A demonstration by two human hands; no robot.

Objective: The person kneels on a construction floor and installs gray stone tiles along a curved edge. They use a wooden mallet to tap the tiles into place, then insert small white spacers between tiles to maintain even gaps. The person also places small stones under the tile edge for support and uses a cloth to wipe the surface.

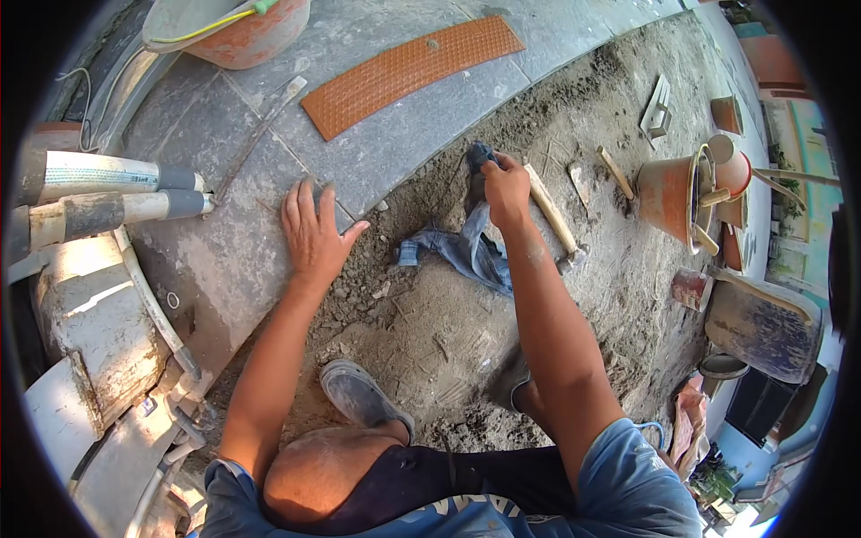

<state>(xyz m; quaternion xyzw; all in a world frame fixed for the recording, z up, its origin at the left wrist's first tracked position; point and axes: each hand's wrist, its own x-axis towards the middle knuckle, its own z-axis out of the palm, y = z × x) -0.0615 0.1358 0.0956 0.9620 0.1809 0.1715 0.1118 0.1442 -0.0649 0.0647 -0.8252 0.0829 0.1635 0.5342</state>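
Observation:
My left hand (312, 235) rests on the grey tiled paving (211, 255) near its edge, fingers stretched and spread, with nothing in them. My right hand (508, 190) is closed around a dark, handle-like thing (481, 158) over the dirt strip beside the tiles; its lower part is partly hidden, so I cannot tell its exact kind. Below that hand a crumpled blue cloth (471, 254) lies on the dirt, partly behind my right forearm. Just to the right of the hand lies a hammer (551, 208) with a wooden handle, its metal head toward me.
An orange textured strip (413, 73) lies on the tiles, near a thin metal bar (260, 130). A large tub (247, 43) stands far left, pipes (112, 208) at left. Rightward are a wooden stick (615, 172), a metal piece (657, 109), orange buckets (665, 199) and a wheelbarrow-like tray (762, 327).

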